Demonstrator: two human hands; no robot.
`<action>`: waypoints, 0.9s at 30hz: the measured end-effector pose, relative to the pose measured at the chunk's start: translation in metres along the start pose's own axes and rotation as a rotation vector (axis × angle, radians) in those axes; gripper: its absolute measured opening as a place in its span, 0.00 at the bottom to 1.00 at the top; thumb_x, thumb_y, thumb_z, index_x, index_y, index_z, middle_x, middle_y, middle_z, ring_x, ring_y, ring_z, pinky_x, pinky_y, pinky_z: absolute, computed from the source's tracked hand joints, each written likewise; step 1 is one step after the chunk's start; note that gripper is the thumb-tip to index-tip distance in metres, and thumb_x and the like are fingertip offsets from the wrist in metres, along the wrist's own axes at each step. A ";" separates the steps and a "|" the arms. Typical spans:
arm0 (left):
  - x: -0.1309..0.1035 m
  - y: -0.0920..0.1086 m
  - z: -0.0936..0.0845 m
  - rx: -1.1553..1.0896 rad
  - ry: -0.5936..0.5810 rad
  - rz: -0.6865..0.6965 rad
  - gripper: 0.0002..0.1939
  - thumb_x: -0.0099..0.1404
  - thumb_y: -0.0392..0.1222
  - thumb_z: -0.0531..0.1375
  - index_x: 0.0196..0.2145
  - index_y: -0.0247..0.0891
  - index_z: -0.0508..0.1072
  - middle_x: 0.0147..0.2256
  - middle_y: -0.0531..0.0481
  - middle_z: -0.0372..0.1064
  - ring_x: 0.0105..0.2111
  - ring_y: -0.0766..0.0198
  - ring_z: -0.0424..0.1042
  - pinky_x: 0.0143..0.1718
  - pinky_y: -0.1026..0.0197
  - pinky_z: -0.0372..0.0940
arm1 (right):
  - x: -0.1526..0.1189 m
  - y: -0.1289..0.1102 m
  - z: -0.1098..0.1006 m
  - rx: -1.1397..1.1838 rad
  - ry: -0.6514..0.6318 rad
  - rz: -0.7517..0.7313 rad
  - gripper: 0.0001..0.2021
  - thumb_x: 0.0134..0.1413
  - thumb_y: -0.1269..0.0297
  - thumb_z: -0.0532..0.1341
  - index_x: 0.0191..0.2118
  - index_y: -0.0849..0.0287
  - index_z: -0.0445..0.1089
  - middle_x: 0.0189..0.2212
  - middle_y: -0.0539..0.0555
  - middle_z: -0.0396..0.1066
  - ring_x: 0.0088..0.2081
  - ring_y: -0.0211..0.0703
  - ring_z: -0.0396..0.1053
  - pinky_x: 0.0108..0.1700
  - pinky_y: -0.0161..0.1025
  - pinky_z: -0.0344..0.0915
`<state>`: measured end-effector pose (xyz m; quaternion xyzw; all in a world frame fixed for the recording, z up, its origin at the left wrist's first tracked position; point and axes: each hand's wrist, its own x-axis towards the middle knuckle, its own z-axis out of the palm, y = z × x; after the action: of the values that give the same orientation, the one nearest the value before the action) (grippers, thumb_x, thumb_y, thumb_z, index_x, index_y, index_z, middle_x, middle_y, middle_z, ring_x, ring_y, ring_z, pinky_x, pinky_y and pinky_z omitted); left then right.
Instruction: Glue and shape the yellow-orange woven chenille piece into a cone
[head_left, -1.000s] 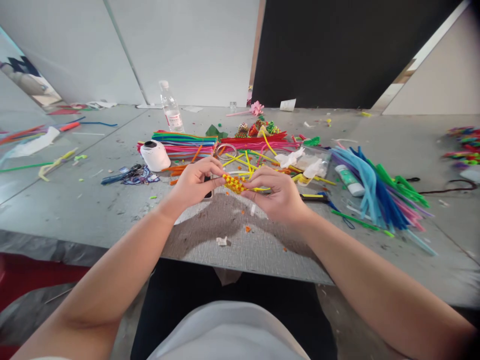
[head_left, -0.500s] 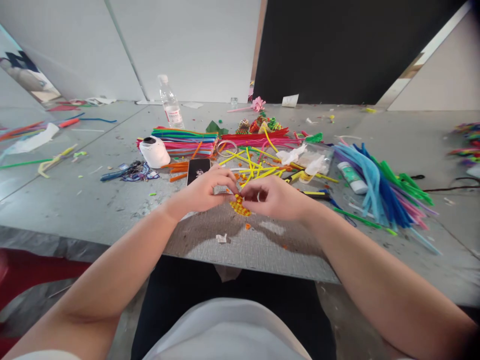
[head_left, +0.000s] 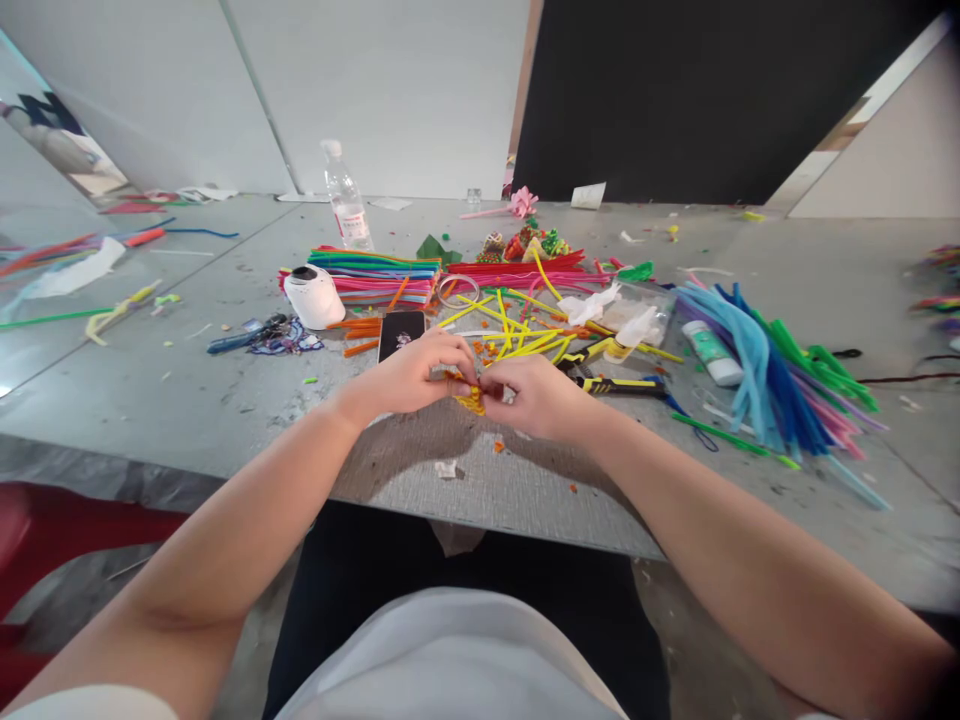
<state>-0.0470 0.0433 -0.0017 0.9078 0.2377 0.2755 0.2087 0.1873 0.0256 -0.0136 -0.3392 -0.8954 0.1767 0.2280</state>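
Observation:
Between my fingertips is a small yellow woven piece [head_left: 472, 402] with orange in it, seemingly made of pipe cleaners. My left hand [head_left: 424, 372] pinches it from the left, and its fingers cover much of it. From the right, my right hand [head_left: 534, 395] closes thumb and forefinger on its edge. The piece is held above the table, near its front edge. Just behind my hands lie loose yellow pipe cleaners [head_left: 517, 345] and a dark phone [head_left: 401, 332]. Yellow-and-black pliers [head_left: 622, 386] rest beyond my right hand.
A water bottle [head_left: 347, 205] stands at the back beside bundled pipe cleaners [head_left: 375, 265]. A white roll [head_left: 315, 298] sits at the left. Blue and green pipe cleaners [head_left: 795, 370] and a white-green tube [head_left: 711, 352] lie at the right. A red stool [head_left: 67, 540] is at lower left.
The yellow woven piece has turned and shows less below my fingers now. My right hand has shifted slightly left, its fingertips closing in on the piece. The view has shifted a little.

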 end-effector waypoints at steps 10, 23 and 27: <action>0.000 0.003 0.002 -0.028 0.033 -0.020 0.05 0.71 0.44 0.62 0.40 0.42 0.77 0.42 0.49 0.78 0.47 0.58 0.71 0.54 0.55 0.63 | -0.001 -0.019 -0.012 -0.150 0.036 0.048 0.07 0.55 0.68 0.61 0.27 0.57 0.65 0.25 0.52 0.68 0.29 0.41 0.64 0.35 0.38 0.54; 0.004 -0.002 0.005 -0.055 0.006 -0.053 0.05 0.69 0.43 0.64 0.39 0.41 0.77 0.41 0.48 0.79 0.45 0.58 0.74 0.56 0.53 0.62 | 0.005 -0.019 -0.018 -0.258 -0.126 0.109 0.07 0.61 0.67 0.61 0.31 0.59 0.69 0.28 0.55 0.71 0.31 0.44 0.65 0.34 0.39 0.52; 0.005 -0.002 0.008 -0.081 0.053 -0.042 0.07 0.68 0.46 0.66 0.35 0.40 0.78 0.37 0.48 0.78 0.41 0.60 0.74 0.52 0.54 0.64 | 0.005 -0.022 -0.017 -0.255 -0.083 0.115 0.09 0.60 0.69 0.60 0.27 0.59 0.67 0.25 0.53 0.69 0.29 0.41 0.62 0.33 0.39 0.51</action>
<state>-0.0392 0.0460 -0.0073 0.8858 0.2506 0.3043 0.2448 0.1811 0.0155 0.0120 -0.4086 -0.8983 0.0881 0.1353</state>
